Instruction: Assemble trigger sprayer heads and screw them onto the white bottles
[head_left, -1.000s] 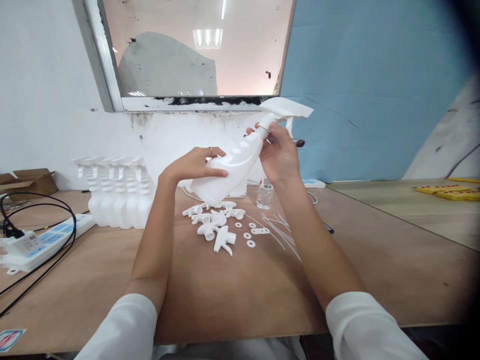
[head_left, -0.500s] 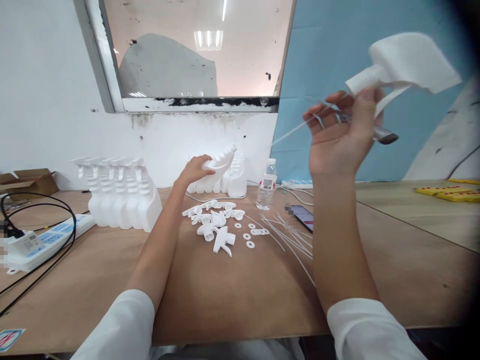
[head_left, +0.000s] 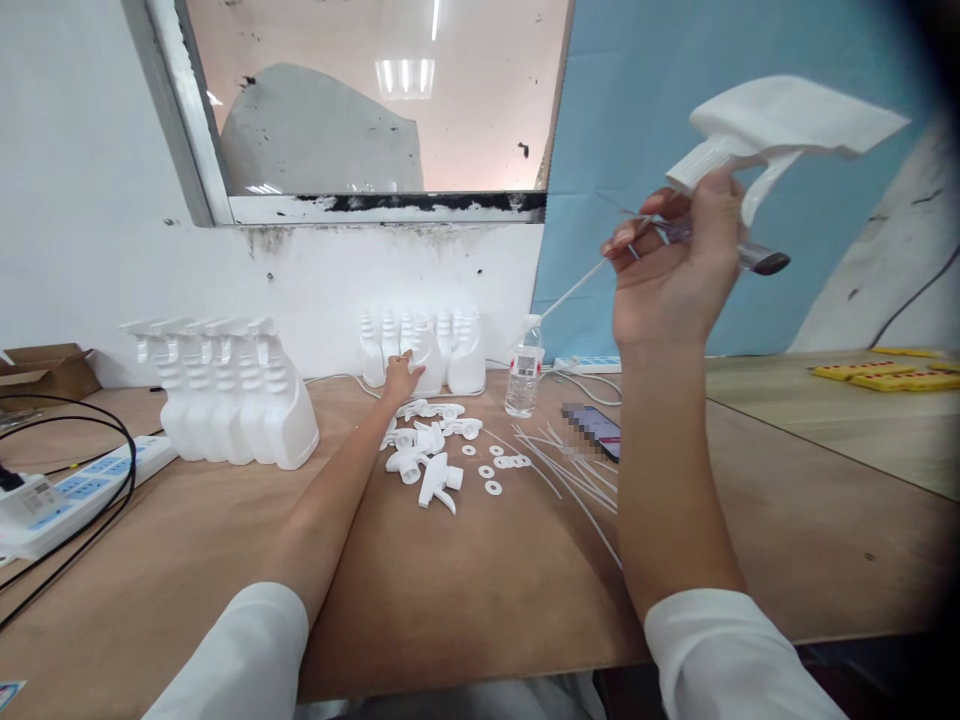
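Note:
My left hand [head_left: 403,378] reaches to the back of the table, its fingers and thumb around the lower part of a white plastic bottle [head_left: 426,345] that stands upright, without a sprayer head. Raised high on the right, my right hand [head_left: 675,265] grips a white trigger sprayer head [head_left: 787,118] by its collar. A thin white dip tube [head_left: 574,288] slants down to the left from its fingers. A clear, dark-ended stick-like object [head_left: 765,259] also lies across that hand; its kind is unclear. Several loose trigger sprayer heads [head_left: 439,480] lie mid-table.
Bottles with sprayer heads [head_left: 240,420] stand in a row at left; bare bottles [head_left: 466,360] stand by the wall. White washers [head_left: 493,488], loose tubes [head_left: 577,485], a water bottle [head_left: 523,380] and a phone [head_left: 600,430] lie to the right. A power strip [head_left: 90,495] with black cables sits left.
My left hand has lowered the bottle from a tilted, raised position to upright in front of the back row. My right hand still holds the sprayer head, now turned slightly.

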